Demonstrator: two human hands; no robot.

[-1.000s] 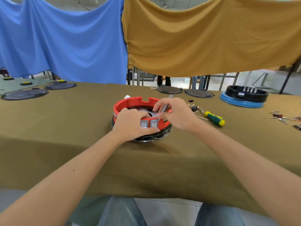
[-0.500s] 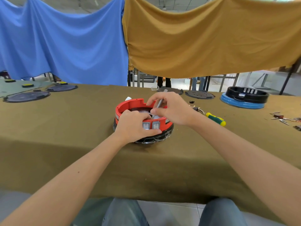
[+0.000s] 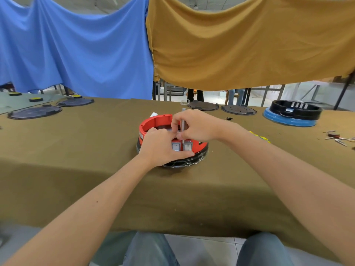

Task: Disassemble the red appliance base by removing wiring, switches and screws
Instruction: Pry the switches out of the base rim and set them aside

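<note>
Nearest you, both forearms reach over the front edge of the table [image 3: 57,169], which is draped in olive-brown cloth. Your left hand [image 3: 160,148] grips the near wall of the red appliance base [image 3: 153,122], thumb curled along the black lower rim, fingers hooked over the red top edge. The base sits at the table's centre; two grey rocker switches [image 3: 181,146] are set side by side in its near wall, just right of your left fingers. Your right hand [image 3: 196,126] is above the base, its thumb and fingers pinching a thin grey tool [image 3: 183,121] held upright, the tip pointing down just behind the switches. Whether the tip touches anything cannot be told. Right of your right wrist, a yellow tool handle [image 3: 259,136] shows partly. Farther right lie small loose parts [image 3: 336,138]. Beyond stand a black-and-blue appliance base [image 3: 292,117], dark round plates [image 3: 221,108] and, at left, more dark plates [image 3: 34,113]. Blue cloth [image 3: 76,45] and ochre cloth [image 3: 249,41] hang behind.
</note>
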